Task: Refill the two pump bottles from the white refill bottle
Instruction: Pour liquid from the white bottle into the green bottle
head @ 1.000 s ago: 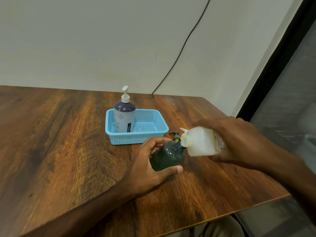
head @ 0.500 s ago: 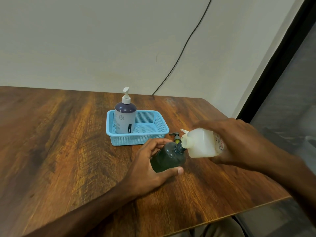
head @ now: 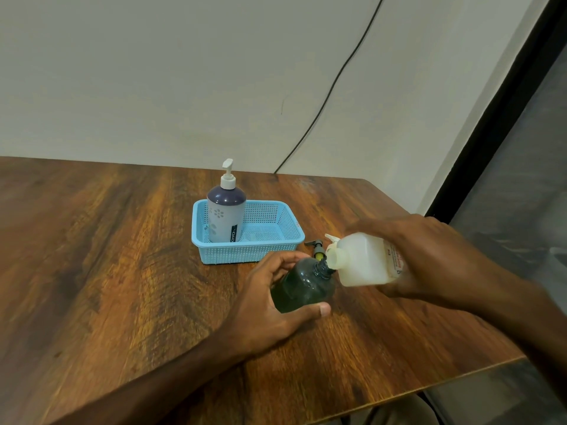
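Head view: your left hand (head: 264,305) wraps the dark green bottle (head: 302,286), pump off, standing on the worktop (head: 107,286). Your right hand (head: 429,259) grips the white refill bottle (head: 359,260), tipped w/ spout at the green neck. Removed pump (head: 316,248) lies just behind; purple pump bottle (head: 226,214) upright in blue basket (head: 245,254).
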The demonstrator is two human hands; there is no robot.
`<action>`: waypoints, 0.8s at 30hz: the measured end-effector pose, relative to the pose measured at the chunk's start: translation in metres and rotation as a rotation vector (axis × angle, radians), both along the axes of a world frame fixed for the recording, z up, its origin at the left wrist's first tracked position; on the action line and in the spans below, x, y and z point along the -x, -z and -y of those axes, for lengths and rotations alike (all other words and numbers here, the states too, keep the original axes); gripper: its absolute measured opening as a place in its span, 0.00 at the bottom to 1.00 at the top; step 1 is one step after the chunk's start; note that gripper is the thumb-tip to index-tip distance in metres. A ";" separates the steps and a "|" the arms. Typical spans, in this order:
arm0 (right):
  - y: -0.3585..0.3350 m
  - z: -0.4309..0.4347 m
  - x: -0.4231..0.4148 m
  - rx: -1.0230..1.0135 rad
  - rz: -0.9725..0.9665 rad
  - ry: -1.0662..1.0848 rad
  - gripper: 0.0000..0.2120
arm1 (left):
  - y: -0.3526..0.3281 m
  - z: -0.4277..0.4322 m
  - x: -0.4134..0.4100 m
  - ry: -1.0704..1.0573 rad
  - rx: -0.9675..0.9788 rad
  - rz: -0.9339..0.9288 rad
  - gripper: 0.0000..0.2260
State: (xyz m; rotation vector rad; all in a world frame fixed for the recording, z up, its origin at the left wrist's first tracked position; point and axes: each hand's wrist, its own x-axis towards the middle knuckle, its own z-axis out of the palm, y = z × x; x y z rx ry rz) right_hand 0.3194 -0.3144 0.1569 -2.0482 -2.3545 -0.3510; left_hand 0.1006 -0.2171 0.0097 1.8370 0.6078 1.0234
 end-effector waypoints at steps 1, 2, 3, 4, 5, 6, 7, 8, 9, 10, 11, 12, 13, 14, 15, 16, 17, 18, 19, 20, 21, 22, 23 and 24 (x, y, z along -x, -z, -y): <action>0.000 -0.001 -0.001 -0.001 0.000 -0.002 0.39 | 0.000 0.000 0.000 -0.002 -0.003 -0.002 0.31; 0.000 -0.001 -0.001 -0.002 0.000 -0.004 0.39 | 0.000 0.000 0.000 -0.002 -0.004 -0.003 0.31; 0.000 -0.001 -0.001 -0.001 0.000 -0.003 0.39 | 0.000 0.000 0.000 -0.002 -0.004 -0.003 0.30; 0.000 -0.001 -0.001 0.001 0.000 0.000 0.39 | 0.000 0.000 0.001 -0.002 -0.004 -0.005 0.30; 0.000 -0.001 0.000 0.005 -0.002 0.002 0.38 | 0.000 0.000 0.001 0.000 -0.003 -0.007 0.30; 0.000 -0.001 0.000 0.011 -0.005 0.004 0.38 | 0.000 0.000 0.001 0.001 -0.002 -0.008 0.31; 0.000 -0.001 0.000 0.015 -0.008 0.005 0.38 | 0.000 0.000 0.001 0.002 -0.002 -0.009 0.31; 0.000 -0.002 -0.001 0.018 -0.009 0.004 0.39 | 0.000 0.000 0.001 0.003 -0.001 -0.009 0.31; 0.000 -0.002 -0.001 0.019 -0.008 0.002 0.39 | 0.000 0.000 0.001 0.004 0.000 -0.010 0.31; 0.001 -0.002 -0.002 0.020 -0.008 0.002 0.39 | 0.000 0.000 0.001 0.004 0.001 -0.011 0.31; 0.001 -0.002 -0.002 0.022 -0.006 0.003 0.39 | 0.000 0.000 0.001 0.004 0.002 -0.010 0.31; 0.001 -0.002 -0.002 0.023 -0.003 0.004 0.39 | 0.000 0.000 0.000 0.004 0.003 -0.009 0.32; 0.000 -0.002 -0.002 0.022 0.000 0.004 0.39 | 0.000 0.000 0.000 0.004 0.003 -0.008 0.32; 0.000 -0.003 -0.001 0.021 0.000 0.003 0.39 | 0.000 0.000 0.000 0.003 0.003 -0.010 0.32; -0.001 -0.002 -0.001 0.020 0.000 0.004 0.39 | 0.000 0.000 0.000 0.003 0.002 -0.011 0.32; -0.001 -0.002 0.000 0.018 -0.001 0.003 0.39 | 0.000 0.000 0.000 0.003 0.000 -0.010 0.32; -0.001 -0.001 0.000 0.015 0.000 0.002 0.39 | 0.000 0.000 0.000 0.004 0.000 -0.008 0.31; -0.001 -0.001 0.000 0.016 0.000 0.002 0.39 | 0.001 0.000 0.000 0.004 -0.001 -0.007 0.31; -0.001 -0.001 0.000 0.019 0.000 0.004 0.39 | 0.001 0.001 0.000 0.005 -0.002 -0.007 0.31; 0.000 -0.002 -0.001 0.019 0.001 0.005 0.39 | 0.000 0.001 0.000 0.007 -0.003 -0.007 0.31; 0.000 -0.002 -0.001 0.017 0.002 0.004 0.39 | 0.000 0.001 0.000 0.008 -0.002 -0.006 0.31; 0.000 -0.002 -0.002 0.015 0.000 0.004 0.39 | 0.000 0.001 0.000 0.009 0.000 -0.004 0.31; 0.001 -0.002 -0.002 0.016 -0.001 0.005 0.39 | 0.000 0.001 0.000 0.011 0.003 0.000 0.31; 0.001 -0.003 -0.002 0.019 0.000 0.007 0.39 | 0.000 0.001 0.000 0.013 0.006 0.004 0.31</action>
